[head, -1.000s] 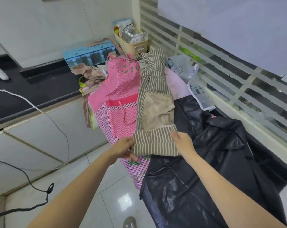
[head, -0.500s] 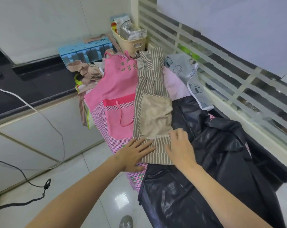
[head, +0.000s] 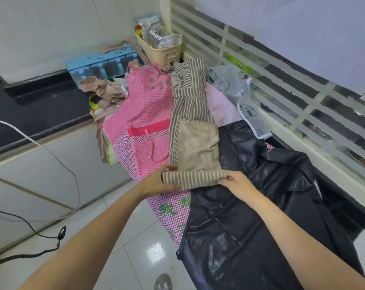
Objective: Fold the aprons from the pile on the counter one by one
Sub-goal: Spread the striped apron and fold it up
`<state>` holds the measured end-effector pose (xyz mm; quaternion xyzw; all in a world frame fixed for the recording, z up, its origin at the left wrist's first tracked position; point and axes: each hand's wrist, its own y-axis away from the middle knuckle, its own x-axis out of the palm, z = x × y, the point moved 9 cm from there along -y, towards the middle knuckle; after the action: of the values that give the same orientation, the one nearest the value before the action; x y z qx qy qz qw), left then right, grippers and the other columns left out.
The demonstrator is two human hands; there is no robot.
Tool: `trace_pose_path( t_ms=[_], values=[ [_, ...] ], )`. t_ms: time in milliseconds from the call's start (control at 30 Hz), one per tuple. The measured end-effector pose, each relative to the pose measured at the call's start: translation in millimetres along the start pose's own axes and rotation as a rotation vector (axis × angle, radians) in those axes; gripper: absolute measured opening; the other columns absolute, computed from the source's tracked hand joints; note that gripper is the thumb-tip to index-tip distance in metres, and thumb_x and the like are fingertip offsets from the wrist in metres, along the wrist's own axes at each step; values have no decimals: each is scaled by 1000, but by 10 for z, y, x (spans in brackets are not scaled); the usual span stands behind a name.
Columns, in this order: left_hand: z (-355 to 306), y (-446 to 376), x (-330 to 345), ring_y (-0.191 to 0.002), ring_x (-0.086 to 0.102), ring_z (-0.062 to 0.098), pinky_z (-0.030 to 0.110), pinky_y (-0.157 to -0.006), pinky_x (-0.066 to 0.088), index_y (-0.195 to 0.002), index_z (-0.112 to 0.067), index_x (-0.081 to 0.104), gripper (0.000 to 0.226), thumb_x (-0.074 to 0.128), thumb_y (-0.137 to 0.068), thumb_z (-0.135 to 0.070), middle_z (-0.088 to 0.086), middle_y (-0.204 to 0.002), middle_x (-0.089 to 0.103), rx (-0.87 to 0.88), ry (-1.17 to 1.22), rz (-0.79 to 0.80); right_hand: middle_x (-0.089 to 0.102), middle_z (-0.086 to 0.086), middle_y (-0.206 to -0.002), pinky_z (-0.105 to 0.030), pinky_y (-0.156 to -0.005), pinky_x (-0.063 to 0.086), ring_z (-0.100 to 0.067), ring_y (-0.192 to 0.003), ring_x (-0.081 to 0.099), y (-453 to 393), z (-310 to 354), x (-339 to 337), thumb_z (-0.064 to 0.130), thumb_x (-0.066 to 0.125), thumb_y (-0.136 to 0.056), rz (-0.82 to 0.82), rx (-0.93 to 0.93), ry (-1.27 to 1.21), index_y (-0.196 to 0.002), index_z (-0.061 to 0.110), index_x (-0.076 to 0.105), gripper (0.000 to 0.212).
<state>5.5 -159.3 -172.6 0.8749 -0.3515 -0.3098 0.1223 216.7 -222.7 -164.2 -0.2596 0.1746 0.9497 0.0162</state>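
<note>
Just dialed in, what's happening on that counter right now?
A person is folding the brown striped apron, which lies lengthwise on top of the pile. The left hand and right hand each pinch an end of its bottom hem, which is rolled up toward the tan pocket. A pink apron lies beside it on the left and a black apron on the right, both unfolded.
</note>
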Motion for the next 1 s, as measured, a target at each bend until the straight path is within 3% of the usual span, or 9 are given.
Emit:
trace_pose_path(
  t_ms=[167,267,400,533,633,700,833,933,1000],
  values=[
    [-257,121,-131,-98,57,9,19,-84,45,-122,-14,50,38,64,-88,-24,-2,-113,57,-18,379,-144,67,-4,-96,-13,-70,43,-10,-81,61,-29,246,-180,12,46,-99,-165,59,-329,-114,5,63,24],
    [-375,213,-175,-79,57,7,16,-65,46,-99,-14,56,17,53,-94,-30,-1,-97,62,-17,445,-345,59,-31,-89,-33,-67,40,-32,-73,57,-8,392,-326,26,46,-98,-304,10,-297,-89,-11,56,39],
    [-102,308,35,-74,52,12,23,-64,40,-88,-10,56,31,48,-95,-39,-2,-82,56,-185,471,-388,34,-3,-54,-32,-52,23,-14,-52,33,162,330,-269,29,44,-99,-368,91,-50,-55,14,29,49],
    [313,274,246,-73,51,21,30,-65,40,-70,-9,47,40,50,-94,-41,9,-81,55,-417,324,-311,47,-4,-64,-32,-58,34,-22,-67,50,240,-149,79,30,37,-101,-310,292,94,-58,14,36,46],
    [333,171,210,-62,46,18,29,-61,35,-61,-12,41,43,51,-94,-38,6,-67,48,-424,138,-287,62,-17,-97,-34,-73,40,-31,-95,58,228,-253,181,32,30,-102,-300,394,170,-81,8,56,42],
    [208,136,128,-65,48,18,30,-61,35,-71,-11,44,34,50,-94,-36,3,-70,47,-379,-75,-294,59,-21,-117,-35,-79,41,-36,-107,55,217,-209,177,31,27,-103,-309,425,245,-108,1,59,44],
    [-378,208,1,-116,45,23,39,-100,32,-122,-12,41,41,36,-94,-41,6,-122,47,7,-794,-507,55,-20,-123,-35,-72,38,-35,-107,55,243,-132,173,24,29,-102,-294,405,390,-127,2,41,34],
    [-453,199,522,-142,17,24,39,-115,11,-149,-18,16,77,0,-84,-56,8,-156,18,360,-1001,-122,51,-14,-117,-35,-59,41,-33,-95,58,288,267,82,9,59,-87,-449,58,742,-125,7,42,42],
    [-284,158,632,-146,5,23,36,-116,-3,-151,-22,-7,87,-14,-75,-65,8,-159,4,346,-1026,16,59,-12,-112,-36,-65,52,-30,-93,62,348,510,231,7,75,-66,-482,-309,882,-115,8,55,53]
  ],
)
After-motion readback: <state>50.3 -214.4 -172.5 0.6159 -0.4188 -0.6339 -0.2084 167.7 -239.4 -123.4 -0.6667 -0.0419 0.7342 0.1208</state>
